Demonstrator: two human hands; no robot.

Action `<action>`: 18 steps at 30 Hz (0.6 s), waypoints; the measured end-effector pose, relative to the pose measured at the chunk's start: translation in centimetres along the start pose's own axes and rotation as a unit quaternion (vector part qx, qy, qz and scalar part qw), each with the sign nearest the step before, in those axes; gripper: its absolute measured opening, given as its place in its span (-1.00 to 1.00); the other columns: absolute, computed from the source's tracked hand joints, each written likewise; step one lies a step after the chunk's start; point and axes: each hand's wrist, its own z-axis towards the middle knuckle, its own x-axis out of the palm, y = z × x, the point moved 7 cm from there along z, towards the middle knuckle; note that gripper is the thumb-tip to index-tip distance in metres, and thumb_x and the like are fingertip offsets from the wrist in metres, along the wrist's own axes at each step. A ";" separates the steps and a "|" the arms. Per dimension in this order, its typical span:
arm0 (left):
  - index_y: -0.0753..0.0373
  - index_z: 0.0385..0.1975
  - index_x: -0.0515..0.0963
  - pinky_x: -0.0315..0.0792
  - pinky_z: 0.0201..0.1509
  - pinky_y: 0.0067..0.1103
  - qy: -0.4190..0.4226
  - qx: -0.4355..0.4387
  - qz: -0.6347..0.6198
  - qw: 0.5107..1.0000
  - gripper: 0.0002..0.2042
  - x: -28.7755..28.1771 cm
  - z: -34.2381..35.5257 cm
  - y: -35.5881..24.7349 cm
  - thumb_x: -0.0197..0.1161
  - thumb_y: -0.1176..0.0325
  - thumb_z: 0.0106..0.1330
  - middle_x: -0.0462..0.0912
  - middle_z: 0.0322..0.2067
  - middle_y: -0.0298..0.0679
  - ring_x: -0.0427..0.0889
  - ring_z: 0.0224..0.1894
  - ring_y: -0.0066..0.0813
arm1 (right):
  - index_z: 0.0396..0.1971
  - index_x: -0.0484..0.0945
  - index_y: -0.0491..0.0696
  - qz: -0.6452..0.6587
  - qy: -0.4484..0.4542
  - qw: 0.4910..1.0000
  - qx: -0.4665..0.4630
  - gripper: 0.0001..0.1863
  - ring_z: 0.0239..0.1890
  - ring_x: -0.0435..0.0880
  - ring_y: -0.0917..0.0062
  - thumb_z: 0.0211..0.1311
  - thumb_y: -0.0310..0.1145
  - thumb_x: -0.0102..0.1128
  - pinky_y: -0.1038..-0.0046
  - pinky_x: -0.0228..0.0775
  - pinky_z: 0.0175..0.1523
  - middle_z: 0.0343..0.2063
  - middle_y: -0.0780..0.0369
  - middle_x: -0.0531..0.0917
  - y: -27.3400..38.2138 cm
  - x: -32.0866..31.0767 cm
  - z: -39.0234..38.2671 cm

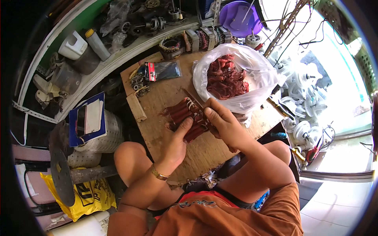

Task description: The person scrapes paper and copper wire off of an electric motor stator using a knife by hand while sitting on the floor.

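Observation:
A dark red, ridged bundle (180, 111) with frayed ends and white lacing is held above the wooden board. My left hand (178, 135) grips its near side, thumb on top and fingers hidden beneath. At its right end, my right hand (221, 120) is closed around a thin brown strip or blade (191, 96), whose tip points up and left; I cannot tell its exact kind. Just beyond the hands, an open translucent plastic bag (258, 78) holds more dark red, frayed pieces (225, 78).
The wooden board (165, 94) carries a packet (162, 70), small metal parts (138, 82) and pliers (282, 107). Wound motor stators (172, 44) line its far edge. A spool (63, 177) and a yellow bag (88, 198) are at left; clear plastic parts (305, 98) crowd the right.

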 end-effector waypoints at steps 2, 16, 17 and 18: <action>0.28 0.21 0.41 0.60 0.05 -0.45 0.000 -0.040 -0.015 0.999 -0.59 -0.3 0.2 0.4 0.26 0.41 0.38 0.63 0.00 -0.23 0.65 -0.04 -0.46 | -0.04 0.41 -0.23 0.052 0.030 0.993 0.102 -0.64 -0.33 0.49 0.58 0.48 -0.20 0.06 0.48 0.41 -0.18 -0.33 0.27 0.56 -0.6 -0.4 -0.2; 0.26 0.13 0.47 0.64 -0.05 -0.43 0.048 -0.043 -0.009 0.998 -0.66 0.8 0.1 0.3 0.24 0.36 0.39 0.66 -0.09 -0.24 0.69 -0.14 -0.43 | -0.35 0.52 -0.07 0.017 0.072 0.997 0.031 -0.76 -0.66 0.33 0.79 0.32 -0.21 0.28 0.70 0.07 -0.58 -0.63 0.45 0.41 0.4 -1.0 1.0; 0.26 0.13 0.47 0.64 -0.05 -0.43 0.049 -0.044 -0.010 0.998 -0.66 0.7 0.0 0.3 0.24 0.36 0.39 0.66 -0.09 -0.24 0.69 -0.14 -0.43 | -0.36 0.52 -0.06 0.040 0.079 0.995 0.033 -0.75 -0.66 0.34 0.80 0.33 -0.19 0.27 0.71 0.05 -0.59 -0.64 0.44 0.41 0.2 -0.8 1.1; 0.27 0.13 0.46 0.62 -0.01 -0.43 0.046 -0.063 -0.017 0.997 -0.65 0.5 -0.1 0.5 0.24 0.37 0.39 0.65 -0.08 -0.24 0.68 -0.12 -0.44 | -0.36 0.52 -0.06 0.039 0.078 0.996 0.033 -0.75 -0.66 0.34 0.80 0.33 -0.19 0.27 0.71 0.05 -0.59 -0.64 0.44 0.41 0.2 -1.1 0.9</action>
